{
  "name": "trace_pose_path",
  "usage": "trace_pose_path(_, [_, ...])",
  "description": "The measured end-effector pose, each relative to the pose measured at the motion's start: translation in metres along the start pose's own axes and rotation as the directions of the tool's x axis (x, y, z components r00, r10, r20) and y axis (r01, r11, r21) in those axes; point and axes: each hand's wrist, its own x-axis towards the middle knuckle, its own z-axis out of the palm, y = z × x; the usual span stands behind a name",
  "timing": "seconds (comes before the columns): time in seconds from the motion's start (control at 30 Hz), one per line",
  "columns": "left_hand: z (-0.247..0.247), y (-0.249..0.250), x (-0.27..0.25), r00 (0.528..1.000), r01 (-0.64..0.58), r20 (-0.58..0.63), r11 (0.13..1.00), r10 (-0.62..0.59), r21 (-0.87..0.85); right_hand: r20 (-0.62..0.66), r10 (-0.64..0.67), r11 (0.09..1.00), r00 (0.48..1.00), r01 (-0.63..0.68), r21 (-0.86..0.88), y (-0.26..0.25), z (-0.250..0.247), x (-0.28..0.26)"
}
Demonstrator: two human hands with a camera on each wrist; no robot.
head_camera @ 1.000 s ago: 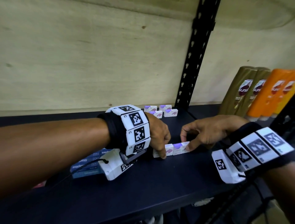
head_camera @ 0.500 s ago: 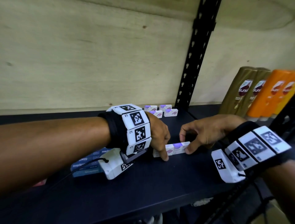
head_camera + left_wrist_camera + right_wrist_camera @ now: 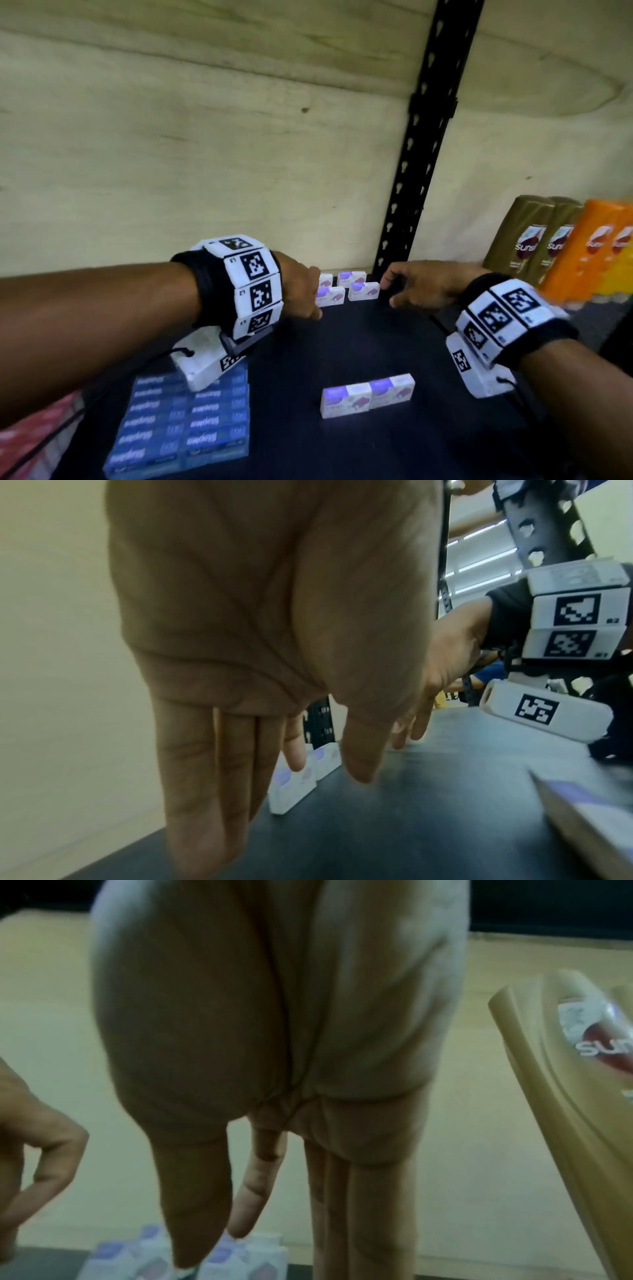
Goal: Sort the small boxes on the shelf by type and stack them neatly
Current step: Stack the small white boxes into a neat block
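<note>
Two small white-and-purple boxes stand side by side near the middle of the black shelf, with no hand on them. Several more of the same boxes sit at the back by the wall. My left hand reaches toward their left side with straight fingers just above a box. On their right, my right hand hovers with relaxed fingers over the boxes. Both hands hold nothing.
Blue staple boxes lie in neat rows at the shelf's front left. Gold and orange shampoo bottles stand at the right. A black perforated upright rises behind the back boxes, against a pale wooden wall.
Both hands let go of the two boxes in the middle and moved back toward the group by the wall. The head view tilted, so the pair now appears lower.
</note>
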Motion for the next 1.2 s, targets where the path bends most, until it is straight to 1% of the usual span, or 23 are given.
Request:
trace_pose_path(0.07, [0.004,-0.005,0.014,1.0,-0.001,-0.014,1.0,0.001,0.029,-0.036,-0.004,0.988,0.999,-0.002,-0.154,0.004,0.002,0.015])
trace_pose_path(0.1, [0.006,-0.007,0.02,1.0,-0.007,-0.021,1.0,0.008,0.023,-0.024,0.01,0.982,1.0,-0.014,-0.188,0.006,0.004,0.021])
trace_pose_path(0.2, [0.008,-0.01,0.036,0.999,-0.033,-0.034,0.999,0.033,0.006,0.014,0.03,0.978,0.999,-0.027,-0.206,0.006,0.007,0.033])
trace_pose_path(0.33, [0.005,-0.014,0.051,0.998,-0.059,-0.023,0.998,0.059,0.027,-0.011,-0.011,0.977,1.0,0.009,-0.214,0.002,0.003,0.047])
trace_pose_path(0.4, [0.004,-0.015,0.056,0.997,-0.068,-0.026,0.996,0.069,0.05,0.002,-0.019,0.971,1.0,0.019,-0.238,-0.001,0.002,0.052])
trace_pose_path(0.63, [-0.002,-0.007,0.061,0.998,-0.059,-0.029,0.99,0.064,0.13,0.033,-0.037,0.945,0.999,0.046,-0.324,-0.013,-0.001,0.044])
trace_pose_path(0.77, [-0.001,-0.001,0.054,0.998,-0.042,-0.038,0.985,0.049,0.17,-0.008,-0.048,0.956,0.999,0.044,-0.289,-0.015,0.0,0.036])
trace_pose_path(0.87, [0.001,0.004,0.042,0.997,-0.059,-0.034,0.984,0.065,0.167,-0.019,-0.031,0.971,0.999,0.025,-0.237,-0.017,0.002,0.026])
trace_pose_path(1.07, [0.004,0.012,0.004,0.984,-0.178,0.033,0.976,0.175,0.129,0.054,-0.04,0.986,0.998,0.048,-0.161,-0.021,0.005,-0.005])
trace_pose_path(1.2, [0.01,0.013,-0.01,0.982,-0.186,0.047,0.981,0.183,0.062,0.122,-0.05,0.993,0.991,0.062,-0.097,-0.019,0.009,-0.025])
